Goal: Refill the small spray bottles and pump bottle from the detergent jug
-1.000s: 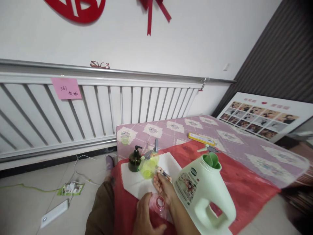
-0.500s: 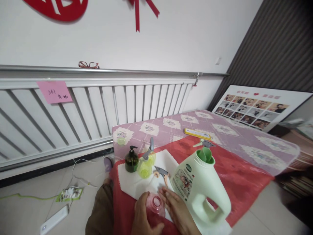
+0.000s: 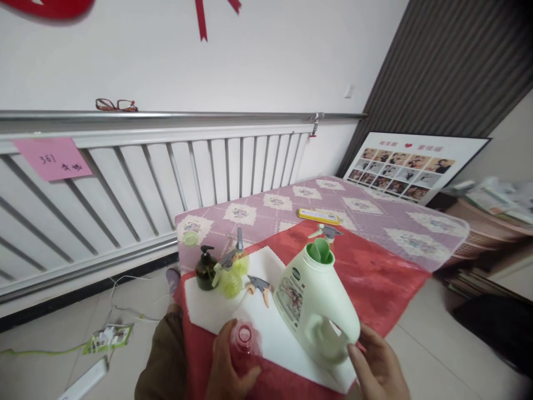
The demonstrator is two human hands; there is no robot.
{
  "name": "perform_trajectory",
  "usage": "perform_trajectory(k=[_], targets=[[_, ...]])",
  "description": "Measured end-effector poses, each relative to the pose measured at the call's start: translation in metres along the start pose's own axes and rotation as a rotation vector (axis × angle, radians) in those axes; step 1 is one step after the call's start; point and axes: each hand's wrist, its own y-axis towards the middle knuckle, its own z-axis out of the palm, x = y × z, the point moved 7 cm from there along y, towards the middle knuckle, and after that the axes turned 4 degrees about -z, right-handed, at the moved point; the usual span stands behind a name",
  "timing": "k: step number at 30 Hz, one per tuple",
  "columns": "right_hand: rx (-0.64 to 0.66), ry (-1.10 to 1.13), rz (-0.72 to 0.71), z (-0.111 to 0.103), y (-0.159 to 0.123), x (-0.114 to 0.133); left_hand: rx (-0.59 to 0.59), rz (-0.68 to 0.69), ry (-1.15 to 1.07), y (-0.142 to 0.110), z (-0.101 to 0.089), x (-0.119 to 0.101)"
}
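Note:
My left hand is wrapped round a small pink bottle with an open neck, standing on a white cloth. My right hand is open beside the handle of a big pale green detergent jug, fingertips close to it; whether they touch is unclear. The jug stands uncapped with a green spout. A grey and orange spray head lies on the cloth left of the jug.
A dark pump bottle and yellow-green spray bottles stand at the cloth's far left. The table has a red cloth over a purple one, with a yellow box and another sprayer. A radiator and floor cables lie left.
My right hand left the spray head on the cloth and swung right to the jug's handle. The view has shifted right and down. My left hand stays on the pink bottle.

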Motion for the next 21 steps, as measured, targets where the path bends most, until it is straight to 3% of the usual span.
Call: perform_trajectory(k=[6, 11, 17, 21], targets=[[0.050, -0.192, 0.106, 0.025, 0.019, -0.018, 0.018, -0.042, 0.006, 0.000, 0.000, -0.003], [-0.005, -0.221, 0.066, 0.025, 0.028, 0.002, 0.018, -0.043, -0.009, 0.001, -0.001, 0.001], [0.013, -0.280, 0.029, -0.002, 0.043, 0.038, 0.036, -0.037, -0.020, 0.001, -0.003, 0.000], [0.101, -0.334, -0.072, -0.022, 0.056, 0.070, 0.046, -0.052, -0.071, 0.003, -0.008, -0.013]])
